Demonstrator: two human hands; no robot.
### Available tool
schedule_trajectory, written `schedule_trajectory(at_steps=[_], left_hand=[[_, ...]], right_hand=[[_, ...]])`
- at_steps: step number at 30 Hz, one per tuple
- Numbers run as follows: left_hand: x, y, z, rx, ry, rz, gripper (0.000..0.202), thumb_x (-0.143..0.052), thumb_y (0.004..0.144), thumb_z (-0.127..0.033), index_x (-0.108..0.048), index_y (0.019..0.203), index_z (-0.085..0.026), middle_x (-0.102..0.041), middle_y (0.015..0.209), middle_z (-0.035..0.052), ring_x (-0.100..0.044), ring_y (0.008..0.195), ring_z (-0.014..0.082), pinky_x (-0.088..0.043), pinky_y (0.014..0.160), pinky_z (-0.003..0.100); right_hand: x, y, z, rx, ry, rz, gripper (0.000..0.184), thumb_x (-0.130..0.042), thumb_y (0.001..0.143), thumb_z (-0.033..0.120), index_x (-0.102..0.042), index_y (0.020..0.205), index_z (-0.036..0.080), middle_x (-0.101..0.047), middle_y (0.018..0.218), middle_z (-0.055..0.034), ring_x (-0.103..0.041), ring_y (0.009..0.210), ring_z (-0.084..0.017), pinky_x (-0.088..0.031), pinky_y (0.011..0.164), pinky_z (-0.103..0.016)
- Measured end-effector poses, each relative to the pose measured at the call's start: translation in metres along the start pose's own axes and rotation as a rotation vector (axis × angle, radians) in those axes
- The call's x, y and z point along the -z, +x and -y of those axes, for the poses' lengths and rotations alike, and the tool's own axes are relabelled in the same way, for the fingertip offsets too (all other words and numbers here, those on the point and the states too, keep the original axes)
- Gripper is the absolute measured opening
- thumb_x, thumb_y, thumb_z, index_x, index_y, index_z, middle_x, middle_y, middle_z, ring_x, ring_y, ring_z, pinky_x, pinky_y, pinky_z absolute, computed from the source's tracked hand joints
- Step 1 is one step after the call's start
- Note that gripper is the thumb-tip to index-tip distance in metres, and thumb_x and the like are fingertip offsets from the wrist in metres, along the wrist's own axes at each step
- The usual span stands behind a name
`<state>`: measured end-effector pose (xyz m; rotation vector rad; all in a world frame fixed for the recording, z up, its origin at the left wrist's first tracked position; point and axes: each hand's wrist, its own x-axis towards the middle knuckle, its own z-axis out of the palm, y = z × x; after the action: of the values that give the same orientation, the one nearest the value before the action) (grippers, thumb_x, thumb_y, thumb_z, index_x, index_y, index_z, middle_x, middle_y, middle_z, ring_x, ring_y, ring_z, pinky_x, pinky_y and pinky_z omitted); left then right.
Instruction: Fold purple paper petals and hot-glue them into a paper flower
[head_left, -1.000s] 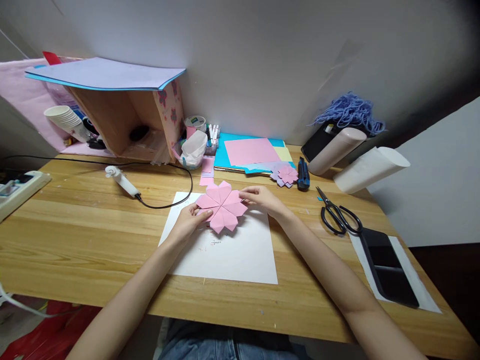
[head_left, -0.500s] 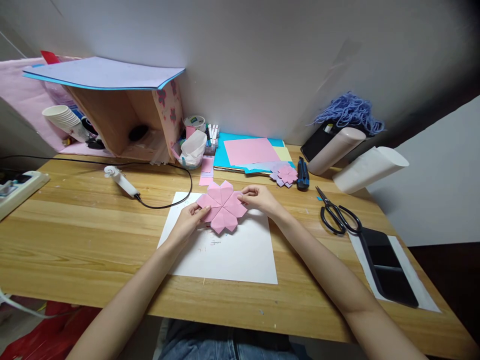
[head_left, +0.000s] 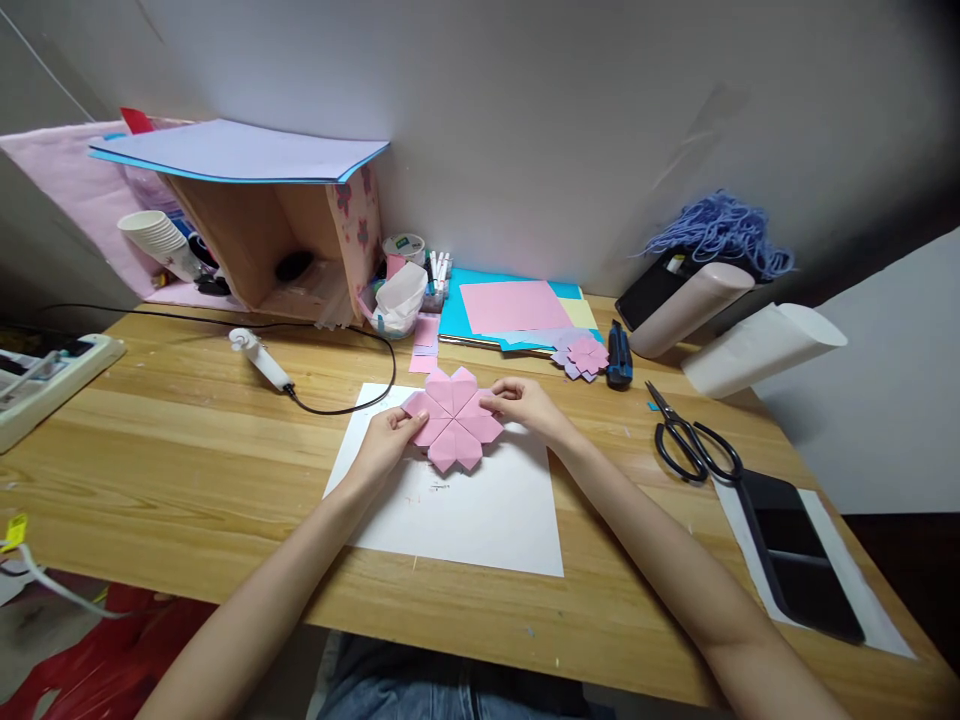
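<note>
A pink folded paper flower [head_left: 454,418] is held just above a white sheet [head_left: 465,500] on the wooden desk [head_left: 187,450]. My left hand [head_left: 390,440] pinches its left petal, fingers closed on the paper. At the right petal, my right hand [head_left: 525,402] grips the edge between thumb and fingers. Both forearms reach in from the near edge of the desk.
A smaller pink and lilac flower [head_left: 581,355] lies by a blue utility knife [head_left: 619,356] and a stack of coloured paper [head_left: 514,306]. Black scissors [head_left: 686,440] and a dark phone [head_left: 795,555] sit right. A corded glue tool [head_left: 259,358], cardboard box [head_left: 277,230] and power strip [head_left: 45,375] stand left.
The flower has been turned a little between my hands and sits slightly nearer. The camera has shifted, so everything on the desk appears moved a bit to the right.
</note>
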<state>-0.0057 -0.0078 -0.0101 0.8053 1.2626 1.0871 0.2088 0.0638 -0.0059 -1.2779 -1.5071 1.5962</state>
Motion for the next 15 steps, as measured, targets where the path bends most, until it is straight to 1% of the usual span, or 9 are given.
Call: schedule_trajectory(at_steps=[8, 15], left_hand=[[-0.003, -0.0027, -0.0043, 0.013, -0.014, 0.007, 0.03, -0.071, 0.062, -0.041, -0.059, 0.064, -0.013, -0.056, 0.051, -0.0002, -0.05, 0.043, 0.0108, -0.038, 0.044, 0.022], [-0.0009, -0.0007, -0.001, 0.008, -0.006, 0.027, 0.032, -0.071, 0.062, -0.041, -0.058, 0.064, -0.013, -0.058, 0.053, 0.0008, -0.053, 0.046, 0.0119, -0.04, 0.045, 0.022]], right_hand=[[-0.0014, 0.0024, -0.0055, -0.004, 0.011, -0.032, 0.032, -0.074, 0.058, 0.04, -0.06, 0.071, 0.015, -0.066, 0.066, -0.0035, -0.06, 0.059, -0.013, -0.048, 0.057, -0.025], [-0.002, 0.0018, -0.0043, -0.003, 0.016, -0.052, 0.033, -0.075, 0.057, 0.04, -0.06, 0.072, 0.015, -0.066, 0.067, -0.0042, -0.06, 0.059, -0.013, -0.048, 0.057, -0.025]])
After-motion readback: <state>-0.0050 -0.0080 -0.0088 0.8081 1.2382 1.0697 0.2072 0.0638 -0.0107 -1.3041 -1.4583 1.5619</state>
